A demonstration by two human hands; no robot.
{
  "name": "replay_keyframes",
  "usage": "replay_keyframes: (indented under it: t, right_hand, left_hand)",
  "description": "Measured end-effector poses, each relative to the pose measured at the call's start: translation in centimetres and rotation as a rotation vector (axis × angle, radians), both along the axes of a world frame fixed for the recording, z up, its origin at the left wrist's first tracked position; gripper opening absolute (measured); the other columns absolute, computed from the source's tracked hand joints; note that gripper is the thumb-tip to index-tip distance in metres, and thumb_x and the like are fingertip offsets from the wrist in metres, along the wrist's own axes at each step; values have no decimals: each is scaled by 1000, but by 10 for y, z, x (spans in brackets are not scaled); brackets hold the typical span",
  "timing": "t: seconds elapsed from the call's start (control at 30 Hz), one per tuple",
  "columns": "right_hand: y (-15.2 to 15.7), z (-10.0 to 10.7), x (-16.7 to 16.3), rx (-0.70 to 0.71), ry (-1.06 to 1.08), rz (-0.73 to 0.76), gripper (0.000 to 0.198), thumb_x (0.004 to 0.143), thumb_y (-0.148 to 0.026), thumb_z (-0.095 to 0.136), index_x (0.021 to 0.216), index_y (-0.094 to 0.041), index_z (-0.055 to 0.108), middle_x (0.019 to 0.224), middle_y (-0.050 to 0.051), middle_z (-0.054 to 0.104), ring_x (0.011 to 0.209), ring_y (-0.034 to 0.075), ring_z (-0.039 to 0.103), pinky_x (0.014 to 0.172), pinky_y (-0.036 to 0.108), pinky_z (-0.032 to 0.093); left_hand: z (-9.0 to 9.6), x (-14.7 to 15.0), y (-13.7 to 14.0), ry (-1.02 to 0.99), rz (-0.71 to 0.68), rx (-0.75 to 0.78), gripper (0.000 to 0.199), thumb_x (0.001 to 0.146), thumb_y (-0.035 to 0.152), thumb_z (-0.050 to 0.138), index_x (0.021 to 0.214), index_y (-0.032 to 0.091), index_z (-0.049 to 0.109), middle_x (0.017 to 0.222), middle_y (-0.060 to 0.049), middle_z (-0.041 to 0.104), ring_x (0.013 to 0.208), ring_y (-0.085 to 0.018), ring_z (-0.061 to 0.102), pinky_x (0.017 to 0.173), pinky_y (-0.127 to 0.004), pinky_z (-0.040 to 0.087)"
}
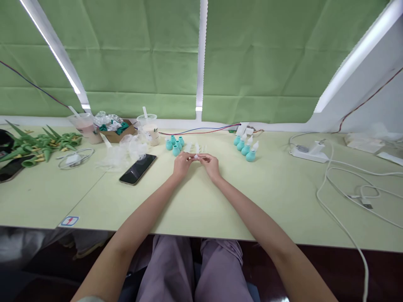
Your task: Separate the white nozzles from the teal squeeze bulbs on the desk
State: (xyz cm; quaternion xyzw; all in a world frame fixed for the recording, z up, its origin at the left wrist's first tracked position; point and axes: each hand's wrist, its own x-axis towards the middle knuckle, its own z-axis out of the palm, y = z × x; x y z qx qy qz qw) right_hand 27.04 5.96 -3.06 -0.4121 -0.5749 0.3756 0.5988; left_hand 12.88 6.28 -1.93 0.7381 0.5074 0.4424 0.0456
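Between the fingertips of my left hand (pixel 182 164) and my right hand (pixel 210 164) is a small white piece (pixel 196 157), too small to name. Both hands pinch it from either side, just above the table. Behind my left hand stand several open-necked turquoise bulb-shaped bottles (pixel 175 149). To the right of my right hand, several more turquoise bulbs (pixel 251 156) form a slanting row, each topped with a white pointed tip (pixel 255 146). Small whitish pieces (pixel 197 147) lie just beyond my fingers.
A black phone (pixel 137 169) lies left of my arm, near crumpled clear plastic (pixel 126 151). Drink cups (pixel 149 128) and a cardboard box (pixel 119 133) stand behind it. Green plastic parts (pixel 47 144) are piled far left. A power strip (pixel 310 152) and white cables (pixel 329 176) spread over the right side.
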Motion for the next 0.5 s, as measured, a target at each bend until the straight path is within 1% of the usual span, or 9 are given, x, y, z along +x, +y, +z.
replay_keyframes:
  t: [0.07,0.13,0.2,0.3,0.4,0.5]
  right_hand:
    - [-3,1,-1,58,-5,-44,24,69,-40,66,81,-21,72,94,5,70,86,18,64,74,29,51]
    - [-6,4,-2,80,14,-74,22,70,-39,66,81,-21,73,94,6,70,91,19,63,73,29,51]
    - [-9,7,-3,65,58,-85,21,70,-38,66,80,-21,73,92,6,70,93,20,63,73,29,51]
    - [-10,9,-3,36,106,-57,21,68,-37,68,80,-20,73,92,6,70,93,21,63,77,30,50]
    - [-9,7,-3,19,103,-45,23,68,-38,68,81,-21,72,94,5,70,94,21,63,78,31,50]
    - [-7,5,-3,14,80,-71,23,68,-40,68,80,-21,72,94,5,70,94,21,62,82,33,49]
  left_hand:
    - [0,2,-2,-5,-3,20,14,80,23,61,89,24,72,78,-2,69,70,-14,53,68,-27,43]
    - [1,4,-4,-19,-5,36,14,81,23,60,89,23,72,77,-2,69,69,-14,52,68,-27,43]
    - [3,6,-7,-39,0,46,14,81,24,61,88,23,72,75,-2,69,67,-14,51,67,-27,42]
    - [5,7,-10,-53,18,53,14,80,26,62,87,21,72,72,-2,68,63,-13,49,65,-27,41]
    - [5,7,-11,-54,20,35,16,81,29,61,88,22,72,71,-2,67,61,-12,47,63,-26,40]
    - [4,6,-9,-62,5,12,17,81,33,60,88,23,73,71,-2,67,60,-12,48,61,-26,39]
